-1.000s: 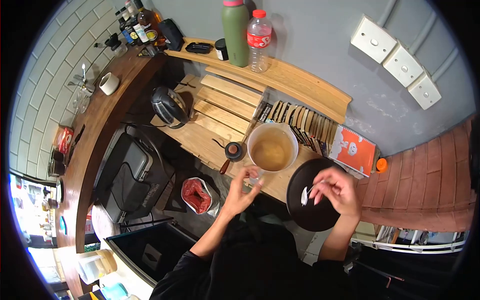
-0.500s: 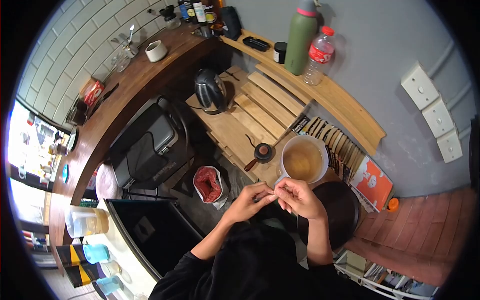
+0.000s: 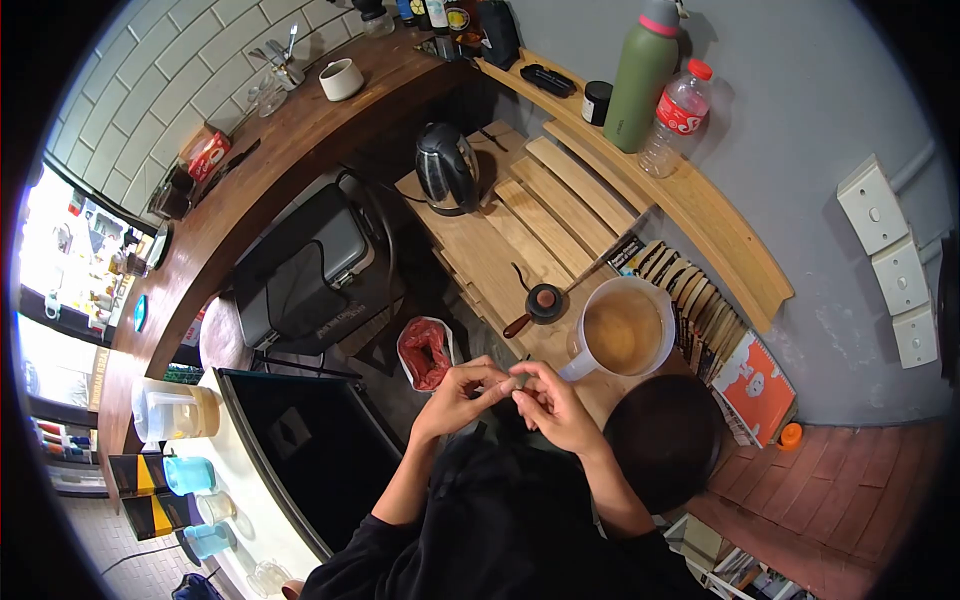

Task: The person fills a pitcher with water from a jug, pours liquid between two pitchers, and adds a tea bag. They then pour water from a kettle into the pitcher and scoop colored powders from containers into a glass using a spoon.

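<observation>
My left hand (image 3: 462, 398) and my right hand (image 3: 556, 408) meet in front of my body, fingertips pinched close together. Between them is something small and greyish, too small to name. Just beyond my right hand, a translucent plastic pitcher (image 3: 622, 328) of brownish liquid stands on the wooden bench, its handle toward me. A small dark pot with a wooden handle (image 3: 545, 303) sits to the left of the pitcher. Below my left hand, a bin with a red liner (image 3: 427, 352) stands on the floor.
A black kettle (image 3: 447, 170) stands farther back on the slatted bench (image 3: 530, 222). A round dark stool seat (image 3: 665, 440) is at my right. Along the wall shelf (image 3: 725, 235) are a green bottle (image 3: 643, 80) and a plastic bottle (image 3: 676, 120). Books (image 3: 680, 290) line the wall.
My view has shifted, so the room appears slightly to the right. Both hands sit a little farther left, away from the pitcher, and the right fingers are repositioned around the small thing.
</observation>
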The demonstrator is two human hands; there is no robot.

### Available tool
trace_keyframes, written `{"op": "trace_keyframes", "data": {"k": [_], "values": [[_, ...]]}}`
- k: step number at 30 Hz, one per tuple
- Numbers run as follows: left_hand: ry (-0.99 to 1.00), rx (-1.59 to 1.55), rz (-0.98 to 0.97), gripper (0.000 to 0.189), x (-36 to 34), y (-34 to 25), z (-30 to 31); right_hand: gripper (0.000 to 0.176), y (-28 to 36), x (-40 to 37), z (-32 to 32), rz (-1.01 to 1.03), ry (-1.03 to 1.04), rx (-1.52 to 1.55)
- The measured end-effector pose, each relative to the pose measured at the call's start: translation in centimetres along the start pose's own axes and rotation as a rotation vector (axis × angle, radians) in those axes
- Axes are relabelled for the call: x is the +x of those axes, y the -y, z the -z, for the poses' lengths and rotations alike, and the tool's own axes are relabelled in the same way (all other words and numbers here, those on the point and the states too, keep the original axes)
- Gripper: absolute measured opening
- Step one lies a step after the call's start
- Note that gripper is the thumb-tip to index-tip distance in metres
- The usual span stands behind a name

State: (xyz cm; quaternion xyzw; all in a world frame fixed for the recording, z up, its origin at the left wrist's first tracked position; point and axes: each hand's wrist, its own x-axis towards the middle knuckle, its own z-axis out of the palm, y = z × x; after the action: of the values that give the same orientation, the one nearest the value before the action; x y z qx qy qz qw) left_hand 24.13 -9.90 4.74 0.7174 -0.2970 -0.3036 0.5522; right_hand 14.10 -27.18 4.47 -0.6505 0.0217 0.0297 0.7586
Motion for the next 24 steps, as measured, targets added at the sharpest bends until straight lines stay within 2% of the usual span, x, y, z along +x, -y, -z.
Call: {"op": "trace_keyframes", "data": {"k": [2,3,4,6,8,9,11,12,14,15,16,18,19,22,24], "values": [[-0.082,-0.283,-0.151,0.021,0.3,0.6,-0.4,0.032,-0.5,0.1,-1.0,0.005,-0.053,0.050],[-0.072,-0.360,-0.072,0.021,0.2,0.1,-0.1,0.032,-1.5,0.6,-1.2,0.013,-0.084,0.101],[-0.070,-0.362,-0.072,0.021,0.1,0.3,0.2,0.033,-2.7,1.1,-1.3,0.019,-0.114,0.153],[-0.182,-0.388,0.018,0.020,0.0,1.0,0.8,0.027,-6.0,2.7,-1.6,-0.021,-0.168,0.208],[-0.220,-0.385,0.020,0.020,0.2,1.6,1.4,0.021,-10.5,5.1,-1.7,-0.174,-0.428,0.165],[-0.266,-0.372,0.030,0.020,0.1,1.7,1.6,0.021,-12.7,6.2,-1.8,-0.177,-0.430,0.166],[-0.346,-0.349,0.039,0.021,-0.1,1.9,1.9,0.026,-16.5,9.2,-1.7,-0.011,-0.761,-0.310],[-0.346,-0.349,0.035,0.021,-0.2,2.0,2.1,0.026,-18.9,11.0,-1.2,-0.008,-0.762,-0.311],[-0.370,-0.307,0.071,0.021,-1.0,2.2,2.6,0.030,-22.4,13.9,-0.4,-0.306,-1.005,-0.428],[-0.394,-0.291,0.085,0.020,-1.2,2.4,2.7,0.035,-21.3,14.9,-0.3,-0.531,-0.963,-0.350],[-0.394,-0.292,0.086,0.020,-1.4,2.6,2.7,0.035,-21.1,15.6,0.0,-0.532,-0.963,-0.351],[-0.452,-0.291,0.118,0.020,-1.9,2.9,2.9,0.031,-20.7,16.3,0.3,-0.641,-0.806,0.013],[-0.453,-0.290,0.118,0.020,-2.1,3.1,3.0,0.024,-20.6,16.4,-0.2,-0.521,-0.871,0.254],[-0.444,-0.333,0.134,0.019,-2.4,3.5,3.2,0.017,-20.1,16.5,-0.4,-0.487,-0.881,0.369],[-0.477,-0.346,0.123,0.019,-2.3,4.0,3.2,0.015,-19.4,15.6,0.0,-0.500,-0.862,0.275]]}}
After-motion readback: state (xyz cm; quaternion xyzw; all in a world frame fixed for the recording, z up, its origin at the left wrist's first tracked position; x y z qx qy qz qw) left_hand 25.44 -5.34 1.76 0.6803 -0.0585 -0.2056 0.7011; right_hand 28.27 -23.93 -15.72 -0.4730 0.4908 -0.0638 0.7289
